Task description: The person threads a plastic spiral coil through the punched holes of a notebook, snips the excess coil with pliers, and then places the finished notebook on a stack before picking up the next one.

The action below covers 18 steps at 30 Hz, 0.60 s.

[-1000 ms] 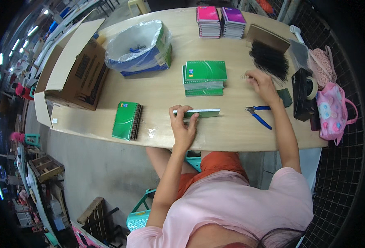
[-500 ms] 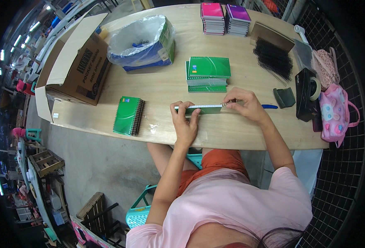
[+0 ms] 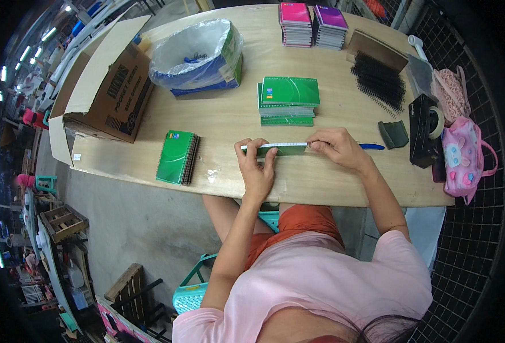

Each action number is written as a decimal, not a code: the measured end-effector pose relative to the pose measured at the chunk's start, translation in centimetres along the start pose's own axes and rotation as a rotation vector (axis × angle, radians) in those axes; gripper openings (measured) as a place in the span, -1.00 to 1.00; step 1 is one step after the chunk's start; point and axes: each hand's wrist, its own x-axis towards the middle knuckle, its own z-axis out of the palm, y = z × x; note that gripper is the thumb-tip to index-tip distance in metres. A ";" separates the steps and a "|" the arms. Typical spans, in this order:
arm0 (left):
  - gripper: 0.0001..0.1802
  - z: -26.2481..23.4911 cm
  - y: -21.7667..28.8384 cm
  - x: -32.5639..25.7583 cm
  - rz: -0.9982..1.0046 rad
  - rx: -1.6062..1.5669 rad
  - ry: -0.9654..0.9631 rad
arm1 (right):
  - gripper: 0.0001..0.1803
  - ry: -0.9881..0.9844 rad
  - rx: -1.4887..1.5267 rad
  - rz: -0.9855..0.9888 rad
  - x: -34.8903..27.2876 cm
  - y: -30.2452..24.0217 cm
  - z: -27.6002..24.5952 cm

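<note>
My left hand (image 3: 255, 168) grips a small green notebook (image 3: 289, 151) near the table's front edge, thumb on the near cover and fingers over the top. The notebook stands on edge, with a row of punched holes along its upper edge. At its right end my right hand (image 3: 338, 148) pinches a dark spiral binding coil (image 3: 309, 144), mostly hidden by the fingertips. Just right of that hand lies a slim blue tool (image 3: 371, 146). Beyond the hands is a stack of green notebooks (image 3: 289, 91). To the left sit bound green notebooks (image 3: 174, 157) with dark spirals.
A cardboard box (image 3: 112, 103) and a plastic-lined blue bin (image 3: 198, 86) stand at the far left. Pink (image 3: 295, 26) and purple notebook stacks (image 3: 329, 27) are at the back. Black coils (image 3: 378, 83), a tape dispenser (image 3: 423, 131) and a pink pouch (image 3: 463, 157) line the right.
My right hand has shifted slightly left toward the notebook's end, and less of the coil shows between the fingers and the notebook. My left hand keeps its grip.
</note>
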 end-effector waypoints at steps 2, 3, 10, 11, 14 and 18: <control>-0.75 0.0 0.1 0.0 0.000 -0.001 0.005 | -0.73 0.002 -0.026 0.006 0.0 0.1 0.1; -0.75 0.1 0.2 0.0 0.002 -0.001 -0.005 | -0.72 0.022 -0.062 -0.027 -0.2 0.9 0.3; -0.74 0.0 0.0 -0.1 0.019 0.015 -0.001 | -0.75 0.091 -0.247 -0.053 -0.2 -0.8 1.3; -0.74 0.0 0.0 -0.1 0.018 0.016 -0.001 | -0.75 0.090 -0.247 -0.054 -0.1 -1.0 1.3; -0.74 0.0 0.0 -0.1 0.027 0.019 0.005 | -0.80 0.096 -0.310 -0.073 0.2 -1.8 1.6; -0.75 0.0 0.1 -0.1 0.013 0.013 0.004 | -0.81 0.141 -0.342 -0.074 0.4 -2.2 1.8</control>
